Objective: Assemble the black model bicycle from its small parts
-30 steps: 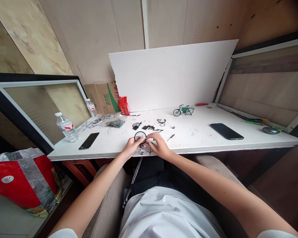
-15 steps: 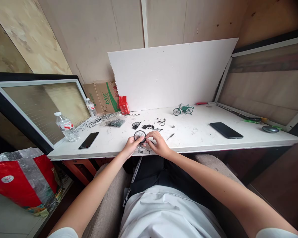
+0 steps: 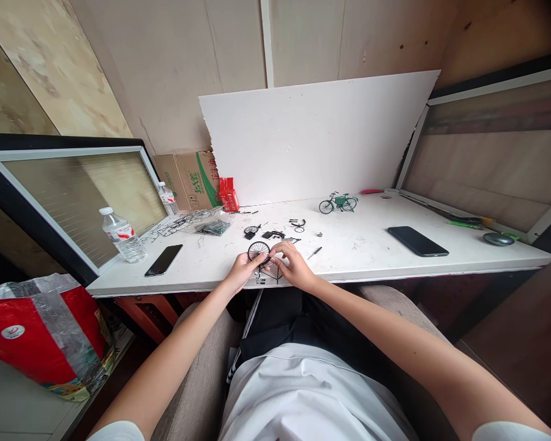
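Observation:
My left hand (image 3: pixel 243 270) is closed on a small black spoked model bicycle wheel (image 3: pixel 258 250), with the thumb against its lower right edge. Right beside it, the fingertips of my right hand (image 3: pixel 294 264) are pinched together at the wheel's right side; what lies between them is too small to make out. Thin black model bicycle frame parts (image 3: pixel 272 276) show below and between the hands, and I cannot tell whether they join the wheel. Just beyond lie black parts (image 3: pixel 273 234), another small wheel part (image 3: pixel 252 230) and a curved black part (image 3: pixel 297 224).
A finished green model bicycle (image 3: pixel 338 203) stands at the back of the white table (image 3: pixel 349 257). A small screwdriver-like tool (image 3: pixel 314 252) lies right of my hands. Phones (image 3: pixel 417 241) (image 3: pixel 164 261) lie either side. At left are a water bottle (image 3: pixel 122 234), parts bag (image 3: pixel 213 227) and black sprues (image 3: pixel 179 225).
Hardly anything differs. Both hands stay at the wheel in nearly the same pose, and the whole view has shifted very slightly.

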Available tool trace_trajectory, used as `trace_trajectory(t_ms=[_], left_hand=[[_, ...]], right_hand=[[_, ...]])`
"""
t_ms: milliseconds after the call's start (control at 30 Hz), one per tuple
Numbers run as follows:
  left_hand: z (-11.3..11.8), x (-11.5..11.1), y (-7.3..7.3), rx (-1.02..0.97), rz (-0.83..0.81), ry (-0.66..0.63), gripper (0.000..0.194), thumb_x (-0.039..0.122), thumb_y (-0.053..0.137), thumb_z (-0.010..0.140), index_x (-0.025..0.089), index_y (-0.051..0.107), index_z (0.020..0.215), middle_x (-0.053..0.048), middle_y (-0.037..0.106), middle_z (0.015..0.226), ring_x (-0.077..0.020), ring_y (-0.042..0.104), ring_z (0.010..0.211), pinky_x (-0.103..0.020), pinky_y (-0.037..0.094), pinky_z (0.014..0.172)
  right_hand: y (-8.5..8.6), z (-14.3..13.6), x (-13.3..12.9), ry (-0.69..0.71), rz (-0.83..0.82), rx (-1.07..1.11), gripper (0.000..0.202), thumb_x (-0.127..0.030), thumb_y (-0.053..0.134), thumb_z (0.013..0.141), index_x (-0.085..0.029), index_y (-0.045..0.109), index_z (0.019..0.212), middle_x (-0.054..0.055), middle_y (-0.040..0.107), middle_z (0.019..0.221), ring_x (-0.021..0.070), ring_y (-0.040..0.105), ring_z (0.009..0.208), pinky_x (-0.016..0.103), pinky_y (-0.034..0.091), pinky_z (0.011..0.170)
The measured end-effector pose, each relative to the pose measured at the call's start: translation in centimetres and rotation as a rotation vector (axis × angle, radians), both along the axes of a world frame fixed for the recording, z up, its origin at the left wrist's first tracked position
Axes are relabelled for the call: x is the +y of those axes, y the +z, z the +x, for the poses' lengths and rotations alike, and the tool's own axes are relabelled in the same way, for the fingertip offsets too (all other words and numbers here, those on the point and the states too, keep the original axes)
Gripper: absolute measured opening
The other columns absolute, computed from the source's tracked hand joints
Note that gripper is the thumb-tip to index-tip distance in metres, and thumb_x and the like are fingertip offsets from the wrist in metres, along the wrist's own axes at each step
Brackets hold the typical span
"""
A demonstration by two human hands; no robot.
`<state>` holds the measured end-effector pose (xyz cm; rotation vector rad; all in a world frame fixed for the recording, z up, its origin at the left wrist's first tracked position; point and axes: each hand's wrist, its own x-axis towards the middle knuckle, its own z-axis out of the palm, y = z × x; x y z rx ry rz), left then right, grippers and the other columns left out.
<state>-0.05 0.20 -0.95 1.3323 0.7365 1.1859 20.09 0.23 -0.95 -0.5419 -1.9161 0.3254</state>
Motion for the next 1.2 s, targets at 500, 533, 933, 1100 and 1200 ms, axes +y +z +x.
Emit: trace_trajectory(t_ms=[500, 533, 933, 1100, 1200], left_hand=[[-0.05, -0.24, 0.26, 0.026, 0.018, -0.01, 0.046, 0.052, 0.083, 0.083, 0.012, 0.077, 0.104, -0.012, 0.076, 0.11, -0.0192, 0.071, 0.089, -0.03, 0.059, 0.078], [-0.03, -0.26, 0.27, 0.025, 0.018, -0.013, 0.045, 0.052, 0.082, 0.084, 0.012, 0.077, 0.104, -0.012, 0.076, 0.11, -0.0193, 0.071, 0.09, -0.03, 0.059, 0.078], [-0.02, -0.39, 0.35, 0.033, 0.009, -0.003, 0.044, 0.053, 0.081, 0.084, 0.013, 0.076, 0.102, -0.011, 0.076, 0.106, -0.0207, 0.072, 0.091, -0.03, 0.059, 0.078], [0.05, -0.45, 0.49, 0.034, 0.013, -0.002, 0.044, 0.051, 0.081, 0.085, 0.012, 0.076, 0.102, -0.011, 0.075, 0.105, -0.0197, 0.07, 0.09, -0.029, 0.06, 0.076], [0.07, -0.48, 0.58, 0.027, 0.004, 0.006, 0.043, 0.051, 0.082, 0.084, 0.011, 0.076, 0.1, -0.011, 0.074, 0.102, -0.0185, 0.07, 0.086, -0.028, 0.059, 0.074]], right_hand=[[0.1, 0.04, 0.22, 0.029, -0.048, 0.023, 0.01, -0.035, 0.06, 0.104, -0.027, 0.065, 0.104, 0.008, 0.069, 0.106, 0.0247, 0.062, 0.103, 0.043, 0.05, 0.093], [0.1, 0.06, 0.27, 0.034, -0.057, 0.024, 0.01, -0.036, 0.06, 0.104, -0.027, 0.065, 0.104, 0.008, 0.069, 0.105, 0.0246, 0.063, 0.103, 0.042, 0.05, 0.093], [0.08, 0.04, 0.12, 0.003, -0.063, 0.023, 0.018, -0.043, 0.06, 0.104, -0.026, 0.066, 0.103, 0.008, 0.07, 0.104, 0.025, 0.062, 0.101, 0.044, 0.052, 0.092], [0.21, 0.07, 0.05, 0.008, -0.075, 0.01, 0.019, -0.044, 0.06, 0.104, -0.026, 0.065, 0.104, 0.008, 0.069, 0.104, 0.0252, 0.062, 0.101, 0.042, 0.052, 0.087], [0.3, 0.1, -0.11, 0.006, -0.07, -0.001, 0.016, -0.041, 0.062, 0.102, -0.025, 0.065, 0.105, 0.008, 0.068, 0.105, 0.025, 0.061, 0.101, 0.041, 0.052, 0.084]])
